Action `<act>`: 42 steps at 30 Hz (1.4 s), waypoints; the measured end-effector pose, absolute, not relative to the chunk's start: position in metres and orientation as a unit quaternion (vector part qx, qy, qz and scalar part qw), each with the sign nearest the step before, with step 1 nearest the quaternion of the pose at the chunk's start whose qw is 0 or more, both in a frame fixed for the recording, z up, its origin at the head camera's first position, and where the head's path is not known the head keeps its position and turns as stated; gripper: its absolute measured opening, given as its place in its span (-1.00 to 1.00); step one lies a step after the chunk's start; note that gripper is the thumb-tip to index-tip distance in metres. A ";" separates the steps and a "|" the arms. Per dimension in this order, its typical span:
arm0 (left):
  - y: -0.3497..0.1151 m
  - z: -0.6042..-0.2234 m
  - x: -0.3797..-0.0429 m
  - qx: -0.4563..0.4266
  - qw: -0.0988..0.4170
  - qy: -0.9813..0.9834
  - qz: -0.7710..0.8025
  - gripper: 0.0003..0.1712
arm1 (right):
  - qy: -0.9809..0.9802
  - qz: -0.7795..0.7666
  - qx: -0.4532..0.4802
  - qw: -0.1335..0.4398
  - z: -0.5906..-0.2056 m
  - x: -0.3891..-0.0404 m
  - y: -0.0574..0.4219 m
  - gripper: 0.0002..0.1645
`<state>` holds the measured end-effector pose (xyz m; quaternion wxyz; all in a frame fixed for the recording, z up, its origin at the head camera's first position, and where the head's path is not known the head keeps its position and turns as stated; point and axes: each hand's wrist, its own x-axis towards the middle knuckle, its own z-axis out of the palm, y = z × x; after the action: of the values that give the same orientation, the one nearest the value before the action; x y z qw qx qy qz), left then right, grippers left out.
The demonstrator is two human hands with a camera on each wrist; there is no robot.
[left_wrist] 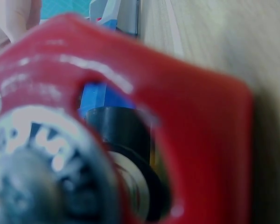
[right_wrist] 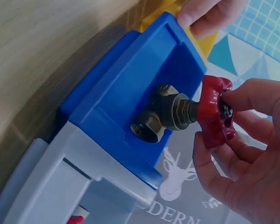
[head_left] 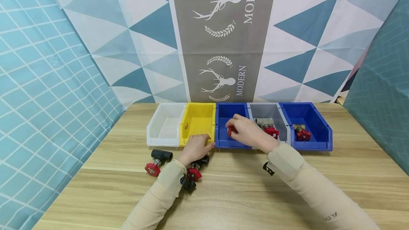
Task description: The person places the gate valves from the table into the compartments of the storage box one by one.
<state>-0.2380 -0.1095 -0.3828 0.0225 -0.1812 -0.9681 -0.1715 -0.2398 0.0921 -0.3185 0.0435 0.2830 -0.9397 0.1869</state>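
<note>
My right hand [head_left: 246,130] pinches the red handwheel [right_wrist: 215,111] of a brass valve [right_wrist: 165,112] between thumb and fingers. The valve's body is at the middle blue bin [head_left: 233,144], hidden behind the hand in the head view. My left hand [head_left: 196,148] rests at the front rim of the yellow bin [head_left: 198,121], its thumb near the corner of the blue bin. Beneath the left wrist lies a black-bodied valve with a red handwheel [head_left: 194,174]; this wheel fills much of the left wrist view, blurred.
Another black valve [head_left: 161,155] lies left of the left hand, and a black pipe piece [head_left: 189,185] shows beside the left sleeve. A white bin [head_left: 163,142] stands at the row's left end. The grey bin [head_left: 284,130] and right blue bin [head_left: 322,141] each contain a red-wheeled valve.
</note>
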 end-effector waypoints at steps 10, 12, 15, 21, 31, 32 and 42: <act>-0.109 -0.381 -0.238 -0.180 0.022 -0.969 -0.170 -0.60 | -0.948 0.168 0.268 0.027 -0.331 -0.259 0.085 -0.70; -0.109 -0.381 -0.238 -0.181 0.022 -0.968 -0.171 -0.60 | -0.949 0.170 0.265 0.025 -0.335 -0.262 0.084 -0.70; -0.109 -0.381 -0.237 -0.183 0.021 -0.967 -0.174 -0.60 | -0.951 0.167 0.259 0.022 -0.340 -0.266 0.084 -0.70; -0.108 -0.379 -0.237 -0.183 0.022 -0.968 -0.173 -0.60 | -0.954 0.163 0.249 0.026 -0.348 -0.271 0.083 -0.71; -0.109 -0.380 -0.236 -0.182 0.021 -0.968 -0.171 -0.60 | -0.956 0.138 0.256 0.036 -0.355 -0.273 0.078 -0.77; -0.109 -0.381 -0.237 -0.182 0.021 -0.968 -0.170 -0.60 | -0.957 0.134 0.255 0.036 -0.356 -0.274 0.077 -0.78; -0.109 -0.381 -0.237 -0.181 0.019 -0.968 -0.174 -0.60 | -0.963 0.106 0.246 0.039 -0.357 -0.276 0.074 -0.81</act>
<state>-0.2369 -0.1088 -0.3806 0.0192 -0.1813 -0.9677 -0.1742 -0.2759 0.0737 -0.3569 0.0390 0.2457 -0.9627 0.1064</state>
